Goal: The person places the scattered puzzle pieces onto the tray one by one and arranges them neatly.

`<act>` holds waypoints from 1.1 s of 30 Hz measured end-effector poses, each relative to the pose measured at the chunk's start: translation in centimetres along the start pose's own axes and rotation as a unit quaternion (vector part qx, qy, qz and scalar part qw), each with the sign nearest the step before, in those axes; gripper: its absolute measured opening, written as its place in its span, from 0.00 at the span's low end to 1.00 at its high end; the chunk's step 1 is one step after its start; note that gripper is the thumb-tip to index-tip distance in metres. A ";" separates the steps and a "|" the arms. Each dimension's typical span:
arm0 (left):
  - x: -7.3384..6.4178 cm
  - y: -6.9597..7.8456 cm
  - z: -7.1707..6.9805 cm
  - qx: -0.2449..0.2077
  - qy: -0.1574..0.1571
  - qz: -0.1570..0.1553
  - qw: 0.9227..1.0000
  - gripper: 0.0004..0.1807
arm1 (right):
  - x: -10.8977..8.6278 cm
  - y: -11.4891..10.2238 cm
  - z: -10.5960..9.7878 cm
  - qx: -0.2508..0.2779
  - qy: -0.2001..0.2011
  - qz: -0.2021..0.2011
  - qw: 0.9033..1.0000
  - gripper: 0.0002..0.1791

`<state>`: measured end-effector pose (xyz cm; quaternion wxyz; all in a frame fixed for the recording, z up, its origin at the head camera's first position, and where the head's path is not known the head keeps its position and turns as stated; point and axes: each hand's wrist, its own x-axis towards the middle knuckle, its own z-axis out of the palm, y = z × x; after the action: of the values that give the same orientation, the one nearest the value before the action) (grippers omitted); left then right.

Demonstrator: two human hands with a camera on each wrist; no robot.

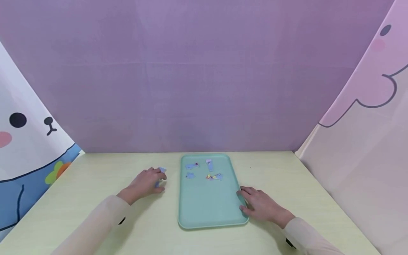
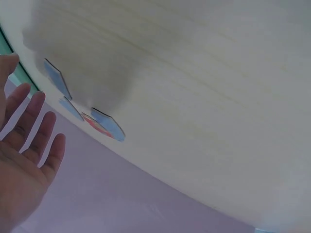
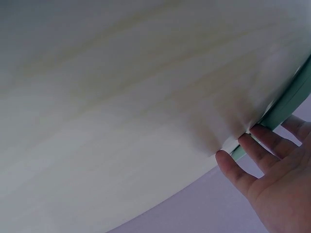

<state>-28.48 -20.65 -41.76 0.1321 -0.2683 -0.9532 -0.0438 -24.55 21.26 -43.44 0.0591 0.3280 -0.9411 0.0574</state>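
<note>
My left hand [image 1: 147,182] hovers just left of the tray, over several flat blue puzzle pieces [image 1: 162,169] on the table. In the left wrist view its fingers [image 2: 33,114] are spread and loosely bent with nothing between them. Pieces nearby include a blue one [image 2: 58,80] and a red-marked one [image 2: 97,125]. My right hand [image 1: 262,204] rests on the right rim of a mint-green tray [image 1: 210,209], near its front corner. Seen from the right wrist, its fairly straight fingers touch the tray's edge [image 3: 286,102]. The right thumb is hidden there.
Inside the tray's far half lie a blue piece [image 1: 192,166], an upright piece [image 1: 209,165], a small blue piece [image 1: 190,175] and a multicoloured piece [image 1: 214,176]. A purple backdrop [image 1: 191,88] rises behind the pale table [image 1: 280,173]. Printed cloths flank both sides.
</note>
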 end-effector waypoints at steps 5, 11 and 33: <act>-0.8 -0.7 -0.1 0.002 -0.002 -0.002 1.000 0.16 | -0.1 0.0 0.1 0.001 0.002 0.001 1.000 0.26; -1.4 -1.4 0.0 -0.010 -0.006 -0.006 1.000 0.15 | -0.2 0.0 0.1 0.001 0.009 -0.003 1.000 0.26; -1.9 -2.2 0.1 -0.047 -0.016 0.005 0.999 0.16 | -0.3 0.0 0.0 0.010 -0.009 0.017 1.000 0.27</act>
<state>-28.09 -23.48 -42.46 0.1041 -0.2794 -0.9509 -0.0831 -24.38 21.45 -43.50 0.0460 0.3129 -0.9464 0.0647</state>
